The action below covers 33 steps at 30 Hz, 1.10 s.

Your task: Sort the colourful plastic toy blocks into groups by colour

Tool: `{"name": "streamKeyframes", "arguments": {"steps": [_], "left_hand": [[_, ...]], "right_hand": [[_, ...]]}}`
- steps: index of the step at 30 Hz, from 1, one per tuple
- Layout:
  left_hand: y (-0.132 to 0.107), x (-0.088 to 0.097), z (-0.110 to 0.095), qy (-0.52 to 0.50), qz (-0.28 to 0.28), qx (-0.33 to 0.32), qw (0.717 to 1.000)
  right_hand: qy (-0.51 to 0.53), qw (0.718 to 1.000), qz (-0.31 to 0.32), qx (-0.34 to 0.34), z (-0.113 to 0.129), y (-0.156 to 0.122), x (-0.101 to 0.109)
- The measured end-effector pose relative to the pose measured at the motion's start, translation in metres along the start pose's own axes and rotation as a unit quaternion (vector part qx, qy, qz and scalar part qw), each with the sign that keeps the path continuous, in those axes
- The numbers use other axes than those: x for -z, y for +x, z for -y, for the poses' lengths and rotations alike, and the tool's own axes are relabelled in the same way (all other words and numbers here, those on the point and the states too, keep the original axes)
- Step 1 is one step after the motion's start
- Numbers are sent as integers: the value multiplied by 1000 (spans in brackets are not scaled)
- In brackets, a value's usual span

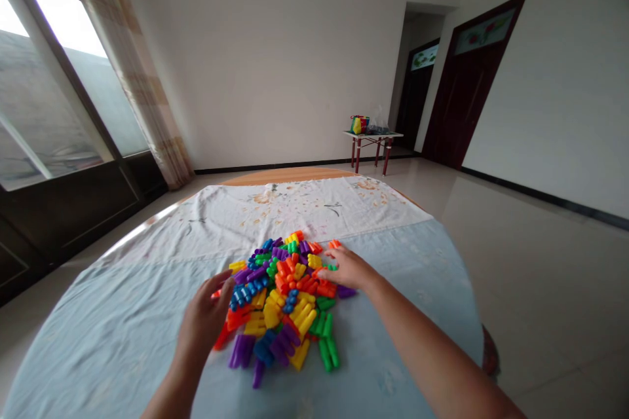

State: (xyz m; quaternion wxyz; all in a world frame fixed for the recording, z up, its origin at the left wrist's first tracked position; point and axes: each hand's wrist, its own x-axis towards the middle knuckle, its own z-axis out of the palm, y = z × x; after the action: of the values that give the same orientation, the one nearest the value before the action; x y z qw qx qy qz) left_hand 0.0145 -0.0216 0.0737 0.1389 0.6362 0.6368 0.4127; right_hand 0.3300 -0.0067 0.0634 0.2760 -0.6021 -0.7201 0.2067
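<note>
A heap of small plastic building pieces (282, 298) in orange, yellow, blue, purple and green lies in the middle of a round table covered with a pale cloth (122, 314). My left hand (204, 317) rests against the heap's left side, fingers spread and slightly curled, holding nothing. My right hand (346, 268) lies on the heap's right edge, fingers stretched out over the pieces.
A small red-legged side table (373, 137) with coloured things on it stands by the far wall. Two dark doors (466, 85) are at the right. A big window with a curtain (132, 78) fills the left. The floor is shiny tile.
</note>
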Motion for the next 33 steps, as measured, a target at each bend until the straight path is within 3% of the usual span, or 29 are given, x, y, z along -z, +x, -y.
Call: {"name": "streamKeyframes", "arguments": {"steps": [3,7,12,17,23,26,28,33], "left_hand": [[-3,5,20,49,-20,55,997],[-10,-1,25,122,-22,67,990],[-14,-17,30,133,6,-9,991],[-17,-23,35,102,25,-65,992],[-20,-22,37,56,22,-56,997],[-21,-21,37,14,25,-40,999],[-22,-20,37,-25,35,-29,999],[-24,-19,42,-134,62,19,989]], "right_hand": [[-56,996,60,-21,-12,-18,2],[-34,994,108,-1,-8,-24,-9],[72,988,134,31,13,-18,-29],[218,968,119,43,25,-10,-54],[411,901,139,-16,44,2,-82],[509,850,133,-35,65,9,-85],[541,830,134,-24,80,15,-83],[470,871,134,45,96,30,-74]]}}
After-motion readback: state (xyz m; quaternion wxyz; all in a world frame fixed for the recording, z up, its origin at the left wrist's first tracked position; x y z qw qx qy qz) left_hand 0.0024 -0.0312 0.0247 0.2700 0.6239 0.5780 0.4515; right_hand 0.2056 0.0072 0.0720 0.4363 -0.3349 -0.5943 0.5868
